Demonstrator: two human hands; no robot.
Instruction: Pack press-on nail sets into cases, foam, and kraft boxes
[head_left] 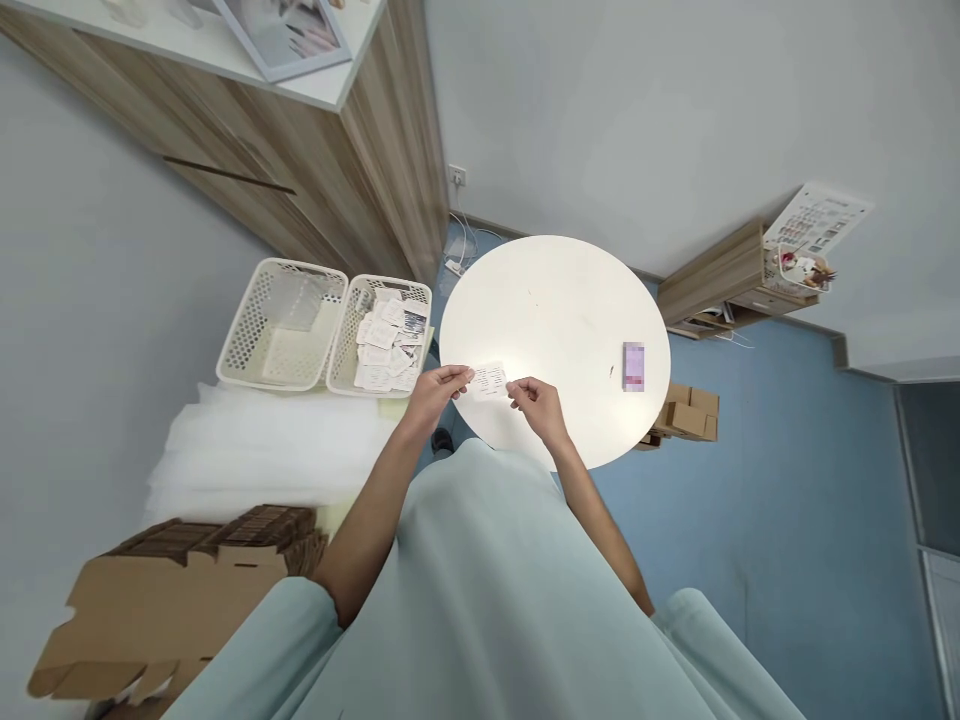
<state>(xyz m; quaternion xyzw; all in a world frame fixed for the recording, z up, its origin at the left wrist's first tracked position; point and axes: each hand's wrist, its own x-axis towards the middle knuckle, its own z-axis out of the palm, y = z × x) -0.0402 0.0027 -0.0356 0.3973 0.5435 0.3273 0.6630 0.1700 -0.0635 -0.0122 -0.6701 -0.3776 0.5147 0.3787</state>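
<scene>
Between my two hands, over the near left part of the round white table (555, 300), is a small white card (490, 381) with rows of dark marks too small to read. My left hand (439, 393) pinches its left edge between thumb and fingers. At the card's right edge, the fingers of my right hand (536, 402) are closed on the corner. To the left of my left hand stands a white basket (341, 335) heaped with similar white cards or packets (386, 345).
A second white basket (259, 370) holds clear plastic bags (295, 300). White foam sheets (262, 450) and flattened cardboard boxes (180, 610) lie at the left. A blurred purple item (634, 367) rests on the table's right side. Brown boxes (688, 412) stand beyond it.
</scene>
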